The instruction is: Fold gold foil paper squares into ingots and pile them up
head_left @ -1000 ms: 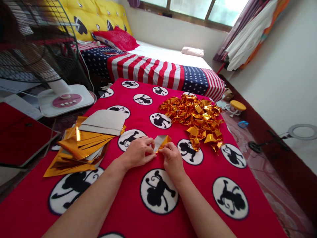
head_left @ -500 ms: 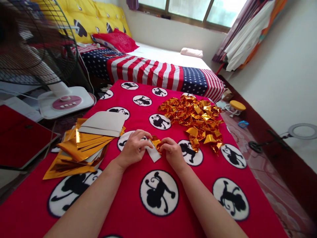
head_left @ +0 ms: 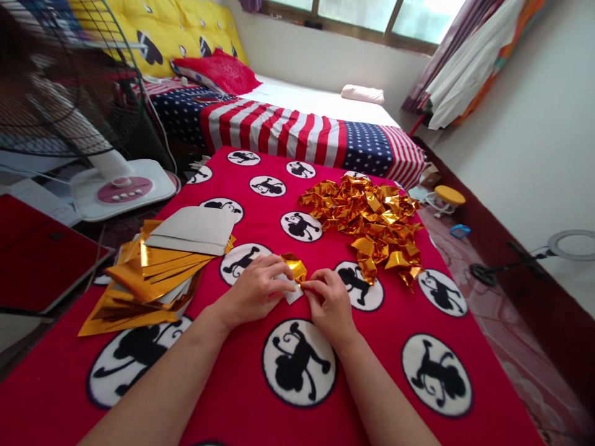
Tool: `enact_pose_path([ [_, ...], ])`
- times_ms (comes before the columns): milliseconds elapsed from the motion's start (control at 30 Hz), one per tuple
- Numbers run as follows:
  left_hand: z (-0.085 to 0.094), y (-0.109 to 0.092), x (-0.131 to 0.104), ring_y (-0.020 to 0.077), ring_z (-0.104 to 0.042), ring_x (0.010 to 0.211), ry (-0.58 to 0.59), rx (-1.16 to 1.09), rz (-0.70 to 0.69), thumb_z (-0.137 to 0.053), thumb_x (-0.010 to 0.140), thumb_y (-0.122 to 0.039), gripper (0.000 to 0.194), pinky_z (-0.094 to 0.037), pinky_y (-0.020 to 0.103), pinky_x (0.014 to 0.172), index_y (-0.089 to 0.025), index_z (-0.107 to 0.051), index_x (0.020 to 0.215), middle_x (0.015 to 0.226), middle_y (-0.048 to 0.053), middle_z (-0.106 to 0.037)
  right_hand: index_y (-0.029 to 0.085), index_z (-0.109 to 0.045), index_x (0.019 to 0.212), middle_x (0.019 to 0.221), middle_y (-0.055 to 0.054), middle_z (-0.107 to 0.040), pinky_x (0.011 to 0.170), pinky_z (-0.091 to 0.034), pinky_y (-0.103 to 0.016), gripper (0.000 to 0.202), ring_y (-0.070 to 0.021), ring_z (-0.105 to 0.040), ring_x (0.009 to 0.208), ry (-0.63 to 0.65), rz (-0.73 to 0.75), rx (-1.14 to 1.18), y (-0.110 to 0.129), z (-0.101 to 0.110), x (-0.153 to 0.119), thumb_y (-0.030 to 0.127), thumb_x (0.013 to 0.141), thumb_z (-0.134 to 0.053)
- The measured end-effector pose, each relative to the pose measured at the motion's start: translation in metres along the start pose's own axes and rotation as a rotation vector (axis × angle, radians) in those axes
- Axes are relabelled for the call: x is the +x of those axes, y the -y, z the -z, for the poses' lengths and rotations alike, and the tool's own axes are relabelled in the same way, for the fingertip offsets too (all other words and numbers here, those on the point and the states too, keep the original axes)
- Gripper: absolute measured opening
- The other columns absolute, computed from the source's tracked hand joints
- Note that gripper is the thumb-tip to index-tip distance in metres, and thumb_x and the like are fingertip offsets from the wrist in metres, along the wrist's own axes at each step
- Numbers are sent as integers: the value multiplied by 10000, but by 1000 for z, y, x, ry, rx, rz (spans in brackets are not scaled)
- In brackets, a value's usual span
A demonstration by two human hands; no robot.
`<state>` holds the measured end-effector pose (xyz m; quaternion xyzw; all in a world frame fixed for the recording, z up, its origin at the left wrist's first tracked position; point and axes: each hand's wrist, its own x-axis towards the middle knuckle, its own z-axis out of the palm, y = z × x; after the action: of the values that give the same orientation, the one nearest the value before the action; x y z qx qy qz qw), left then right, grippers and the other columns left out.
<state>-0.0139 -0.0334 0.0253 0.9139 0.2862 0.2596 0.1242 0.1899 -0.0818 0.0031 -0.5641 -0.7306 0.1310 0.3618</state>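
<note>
Between my hands, over the red cloth with monkey prints, is a small piece of gold foil paper (head_left: 296,267), partly folded, its pale underside showing at the near end. My left hand (head_left: 261,286) has its fingers closed on the left side of the paper. At the right edge, my right hand (head_left: 329,303) pinches the paper between thumb and fingertips. The fingers hide part of the folds. A stack of flat gold foil sheets (head_left: 134,291) with grey-white backs lies to the left. Beyond my right hand sits a heap of folded gold foil pieces (head_left: 372,214).
A grey-white sheet (head_left: 193,229) rests on the stack. At the left stands a fan (head_left: 123,186) on a white base. Behind the table is a bed with a striped and starred cover (head_left: 279,130). A yellow stool (head_left: 450,195) stands on the floor at right.
Both hands have moved slightly nearer to me along the paper. My left fingers have come down over its pale part, and less of that part shows.
</note>
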Motion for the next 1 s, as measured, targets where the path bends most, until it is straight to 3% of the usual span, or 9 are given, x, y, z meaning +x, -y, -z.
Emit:
enact_pose_path([
  [167, -4, 4, -2, 198, -526, 1050, 10, -25, -5, -525, 735, 31, 389, -394, 387, 944, -268, -697, 914, 1032, 5, -665, 245, -722, 807, 835, -18, -604, 772, -379, -331, 91, -182, -533, 827, 9, -85, -90, 2, -1, 4, 205, 833, -645],
  [500, -7, 0, -1, 191, -547, 953, -51, -38, -15, -529, 731, 20, 344, -420, 382, 909, -243, -687, 886, 933, 16, -670, 206, -642, 778, 826, -22, -627, 763, -301, -330, 76, -186, -538, 836, -35, -132, -286, 6, -12, 24, 159, 830, -612],
  [1000, -23, 11, 2, 176, -557, 901, -221, 127, 212, -485, 848, -47, 331, -463, 324, 814, -247, -702, 999, 1044, 50, -615, 215, -677, 776, 815, -13, -639, 759, -353, -306, 97, -177, -555, 811, -76, -165, -117, -5, -13, 30, 149, 807, -612],
])
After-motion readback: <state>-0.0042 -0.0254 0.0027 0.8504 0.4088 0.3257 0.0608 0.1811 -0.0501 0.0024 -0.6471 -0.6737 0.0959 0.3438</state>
